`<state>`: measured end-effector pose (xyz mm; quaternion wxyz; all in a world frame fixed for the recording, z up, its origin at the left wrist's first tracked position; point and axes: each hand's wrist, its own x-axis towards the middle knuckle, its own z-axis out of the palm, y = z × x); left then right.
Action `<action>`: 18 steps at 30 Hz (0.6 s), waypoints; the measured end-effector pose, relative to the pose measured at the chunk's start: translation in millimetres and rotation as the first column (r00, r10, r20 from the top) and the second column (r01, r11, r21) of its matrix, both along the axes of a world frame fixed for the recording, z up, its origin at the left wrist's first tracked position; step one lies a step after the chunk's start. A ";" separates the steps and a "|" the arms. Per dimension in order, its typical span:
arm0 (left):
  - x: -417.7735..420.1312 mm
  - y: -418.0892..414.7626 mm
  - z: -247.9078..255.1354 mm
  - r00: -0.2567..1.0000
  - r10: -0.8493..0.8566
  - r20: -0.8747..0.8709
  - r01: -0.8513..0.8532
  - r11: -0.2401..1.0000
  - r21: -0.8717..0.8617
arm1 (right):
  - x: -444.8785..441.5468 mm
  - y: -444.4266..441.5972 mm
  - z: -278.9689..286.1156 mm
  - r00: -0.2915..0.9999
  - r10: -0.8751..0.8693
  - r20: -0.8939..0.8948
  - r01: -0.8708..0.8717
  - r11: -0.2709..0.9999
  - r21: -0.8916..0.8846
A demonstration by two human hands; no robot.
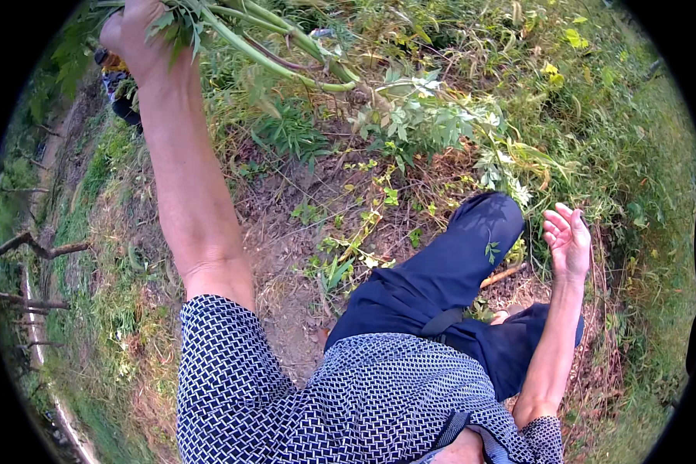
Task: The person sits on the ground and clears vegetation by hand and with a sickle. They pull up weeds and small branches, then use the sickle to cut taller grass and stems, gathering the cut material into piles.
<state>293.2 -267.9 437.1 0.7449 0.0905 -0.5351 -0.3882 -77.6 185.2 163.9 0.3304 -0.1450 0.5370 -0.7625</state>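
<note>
At the top left edge of the view, my left hand (pixel 136 26) grips thick green stems (pixel 267 61) of a leafy plant; its fingers are partly hidden by leaves and the frame edge. These stems converge at a knotty base (pixel 362 95) near the ground. Pale, lobed leaves (pixel 417 119) spread out to the right of that base. Beside my bent knee (pixel 487 217), my right hand (pixel 565 238) is raised with the palm showing, fingers apart and slightly curled, holding nothing. A small green leaf sprig (pixel 491 250) lies against the dark trousers.
A wooden stick or handle (pixel 503 275) shows behind my leg. Bare soil with dry litter (pixel 284 232) lies before me, with grass and weeds (pixel 603 133) on the right. Dead branches (pixel 40 248) jut in at the left. Another person (pixel 119 87) is at the upper left.
</note>
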 end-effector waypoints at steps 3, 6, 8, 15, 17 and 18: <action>77.2 -16.5 -17.0 0.984 0.179 0.001 -0.179 0.984 0.017 | -10.8 3.6 -20.9 0.999 -0.039 0.034 0.037 0.998 0.047; 108.3 -9.9 -62.2 0.894 0.449 -0.010 -0.449 0.894 0.014 | -25.9 10.1 -33.1 0.995 -0.089 0.036 0.083 0.986 0.148; 133.6 -1.4 -90.6 0.832 0.554 0.028 -0.554 0.830 0.058 | -29.6 1.2 -35.0 0.997 -0.073 0.020 0.068 0.982 0.176; 230.0 16.7 -119.8 0.716 0.693 -0.088 -0.652 0.708 0.273 | -38.7 -32.1 -31.8 1.000 0.005 0.015 -0.008 0.980 0.200; 299.6 2.9 -108.0 0.659 0.747 -0.088 -0.670 0.636 0.383 | -39.7 -31.7 -28.7 1.000 -0.019 -0.015 0.022 0.975 0.220; 347.0 -9.9 -90.5 0.608 0.777 -0.164 -0.670 0.613 0.419 | -38.1 -32.6 -23.7 1.000 -0.024 -0.009 0.025 0.971 0.236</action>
